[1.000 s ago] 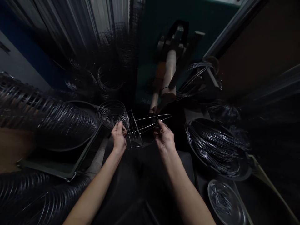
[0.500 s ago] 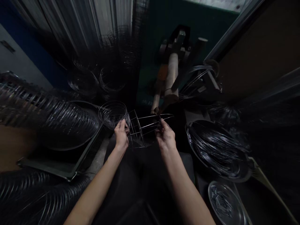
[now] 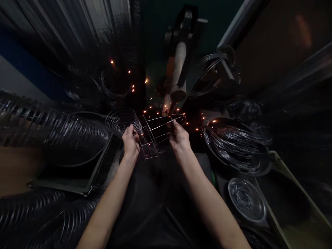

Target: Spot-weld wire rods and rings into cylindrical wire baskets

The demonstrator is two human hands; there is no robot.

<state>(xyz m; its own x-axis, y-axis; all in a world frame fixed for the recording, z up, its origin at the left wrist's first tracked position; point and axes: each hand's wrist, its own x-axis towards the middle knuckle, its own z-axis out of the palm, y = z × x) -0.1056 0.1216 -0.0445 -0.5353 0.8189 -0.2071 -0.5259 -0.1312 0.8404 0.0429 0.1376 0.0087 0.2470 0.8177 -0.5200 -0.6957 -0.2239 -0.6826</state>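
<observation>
A dark green machine (image 3: 178, 65) fills the far middle, its thick cylindrical arm reaching down toward the person. On the left, a long stack of wire rings (image 3: 70, 121) leans over a crate (image 3: 62, 185); on the right, a basin (image 3: 266, 169) holds a heap of bent wires (image 3: 233, 145). A loose wire coil (image 3: 121, 117) sits just beyond the left hand (image 3: 131, 141).

The wire frame (image 3: 148, 129) hangs between the person's hands, its right end at the machine's lower tip. The left grip is narrow, apparently pinching the frame's left side; the right hand (image 3: 179, 136) has its grip closed on the rods near that tip.

The frame looks largely formed: a rectangular left end, long rods and a curved right end already make one piece. Sparks (image 3: 146, 81) around the tip suggest a joint is being made now; which joints are finished cannot be told. What is left seems to lie toward the right end.

For moving, there is dark open room nearest the person, between the forearms. The coil crowds the left side, the basin's edge stands a little apart on the right, and nearer lies a round dish (image 3: 261, 216) of small metal pieces (image 3: 241, 195).
</observation>
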